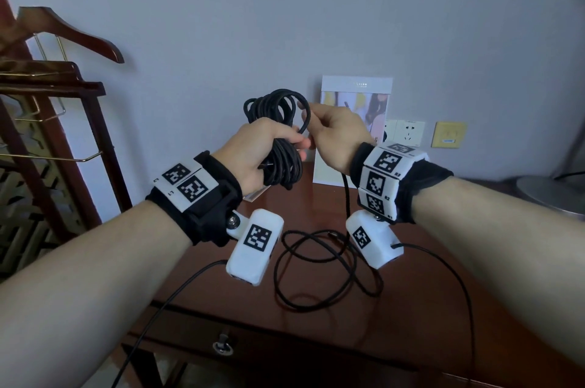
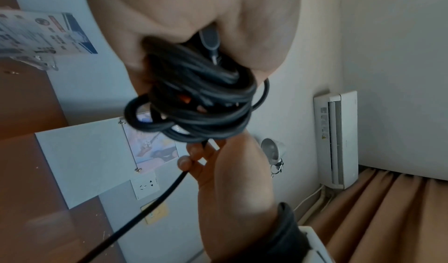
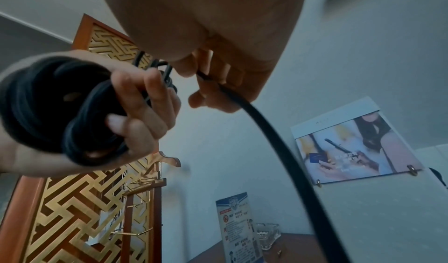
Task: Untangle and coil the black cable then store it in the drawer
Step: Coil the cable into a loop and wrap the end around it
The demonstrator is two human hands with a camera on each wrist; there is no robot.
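Note:
My left hand [image 1: 269,147] grips a thick bundle of coiled black cable [image 1: 278,140] held up above the desk; its fingers [image 3: 145,102] wrap round the coil [image 3: 48,110]. A plug end [image 2: 209,39] sticks out of the coil [image 2: 198,104] by the palm. My right hand [image 1: 332,131] pinches the free strand [image 3: 261,125] just right of the coil and holds a fresh loop against it. The rest of the cable [image 1: 316,273] hangs down and lies in loose loops on the desk. The drawer [image 1: 253,346] with a ring pull [image 1: 223,346] sits shut at the desk's front.
A wooden valet stand [image 1: 63,96] with a hanger stands at the left. A framed card [image 1: 354,121] leans on the wall behind the hands, with wall sockets [image 1: 408,132] to its right. A leaflet stand [image 3: 238,227] and a glass ashtray [image 3: 266,234] are on the desk [image 1: 411,292].

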